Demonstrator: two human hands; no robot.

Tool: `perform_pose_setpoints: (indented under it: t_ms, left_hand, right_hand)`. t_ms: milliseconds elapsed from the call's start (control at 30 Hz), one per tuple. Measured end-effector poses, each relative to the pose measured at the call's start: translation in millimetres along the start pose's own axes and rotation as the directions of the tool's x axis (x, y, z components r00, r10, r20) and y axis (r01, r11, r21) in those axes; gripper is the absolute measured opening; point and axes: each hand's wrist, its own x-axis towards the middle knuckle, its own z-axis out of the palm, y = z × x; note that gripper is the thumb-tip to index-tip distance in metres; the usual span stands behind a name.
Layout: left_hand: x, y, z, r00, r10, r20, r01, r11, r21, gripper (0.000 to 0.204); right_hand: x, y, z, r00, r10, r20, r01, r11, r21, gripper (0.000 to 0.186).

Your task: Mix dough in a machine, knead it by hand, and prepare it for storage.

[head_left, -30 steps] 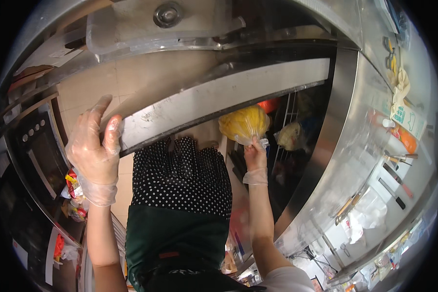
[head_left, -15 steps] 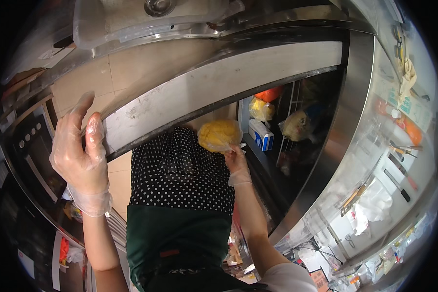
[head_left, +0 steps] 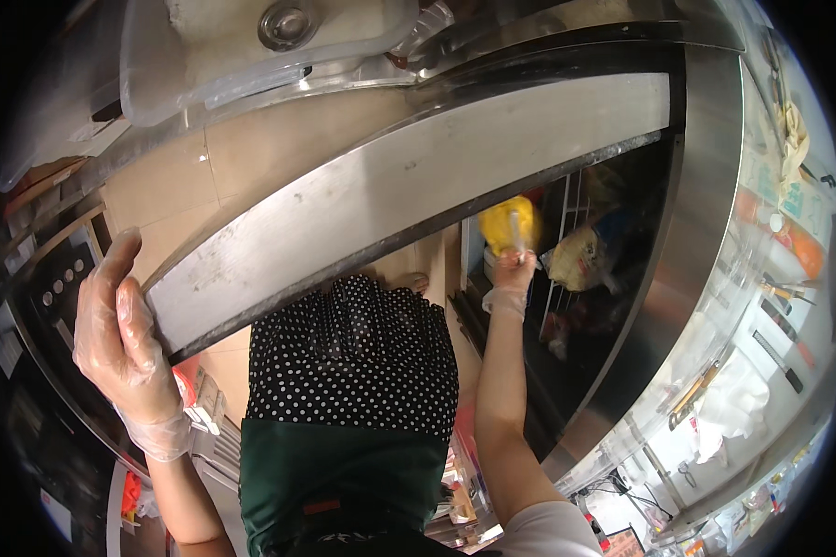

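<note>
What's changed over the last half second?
Your right hand has moved rightward, apparently with the yellow bag, from near the polka-dot apron to the open cabinet. No release is visible. Your left hand stays at the edge of the door.

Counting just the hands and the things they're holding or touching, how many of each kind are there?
Gloved hands, left hand and right hand: 2
Open door: 1
Yellow bag: 1
Total: 4

No lettering legible; teal print (head_left: 793, 200) at far right blurred.
</note>
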Motion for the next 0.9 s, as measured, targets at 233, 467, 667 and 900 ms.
perform_pose_setpoints:
  t_ms: [233, 467, 667, 900]
  left_hand:
    - [1.1, -0.1, 6.4, 0.998, -0.061, 0.024, 0.063, 0.990, -0.126, 0.040]
    - [-5.0, 0.5, -4.1, 0.998, -0.049, 0.029, 0.053, 0.991, -0.122, 0.050]
    - [-36.7, 21.2, 1.3, 0.986, 0.052, 0.157, -0.033, 0.992, -0.118, 0.076]
    - [-150.7, 67.6, 25.5, 0.904, 0.052, 0.424, 0.091, 0.947, -0.308, 0.078]
  right_hand:
    - [116.8, -37.7, -70.9, 0.981, -0.151, -0.121, 0.132, 0.980, -0.147, 0.014]
    - [118.9, 11.1, -83.2, 0.899, -0.280, -0.336, 0.115, 0.893, -0.436, 0.018]
    - [60.6, -3.3, -55.7, 0.975, -0.179, -0.128, 0.137, 0.948, -0.286, 0.013]
    - [-160.9, 30.6, -79.2, 0.897, -0.234, 0.374, 0.408, 0.121, -0.905, 0.019]
